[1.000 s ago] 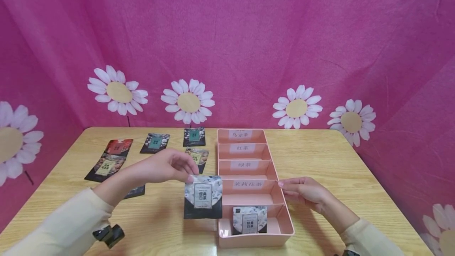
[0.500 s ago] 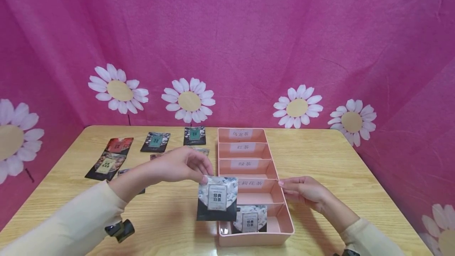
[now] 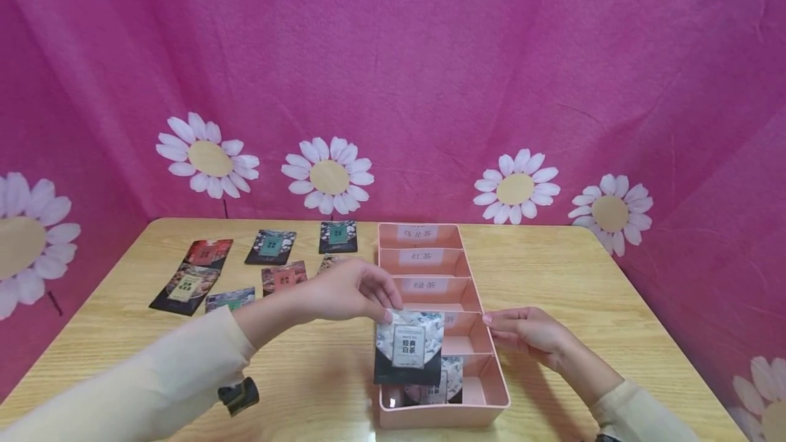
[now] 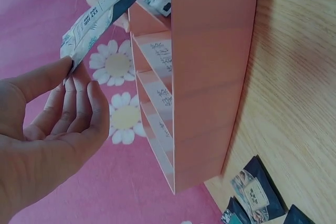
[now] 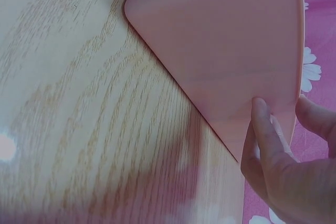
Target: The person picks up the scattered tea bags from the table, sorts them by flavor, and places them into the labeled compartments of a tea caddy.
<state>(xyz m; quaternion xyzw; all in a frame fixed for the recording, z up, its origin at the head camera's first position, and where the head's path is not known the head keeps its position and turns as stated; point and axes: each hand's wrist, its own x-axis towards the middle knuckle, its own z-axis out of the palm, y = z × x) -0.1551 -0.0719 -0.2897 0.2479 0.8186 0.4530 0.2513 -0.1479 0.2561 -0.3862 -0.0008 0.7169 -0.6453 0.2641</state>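
Note:
My left hand (image 3: 353, 292) pinches the top edge of a white-and-black tea packet (image 3: 408, 348), also seen edge-on as the tea packet (image 4: 100, 19) in the left wrist view. It hangs over the nearest compartment of a pink divided box (image 3: 442, 416), partly hiding a matching tea packet (image 3: 453, 379) inside. At the box's right side, my right hand (image 3: 531, 334) holds the wall. In the right wrist view its thumb is at the rim and its fingertips (image 5: 259, 106) touch the outer wall (image 5: 226, 40).
On the wooden table (image 3: 552, 271) to the left lie several tea packets, among them a red-label packet (image 3: 284, 278), a teal-label packet (image 3: 270, 246) and a yellow-label packet (image 3: 186, 286). Paper labels (image 3: 420, 256) mark the box's compartments. A pink flowered curtain (image 3: 393, 87) stands behind.
My left hand has carried the tea packet rightward from beside the box to over its nearest compartment. My right hand stays at the box's side.

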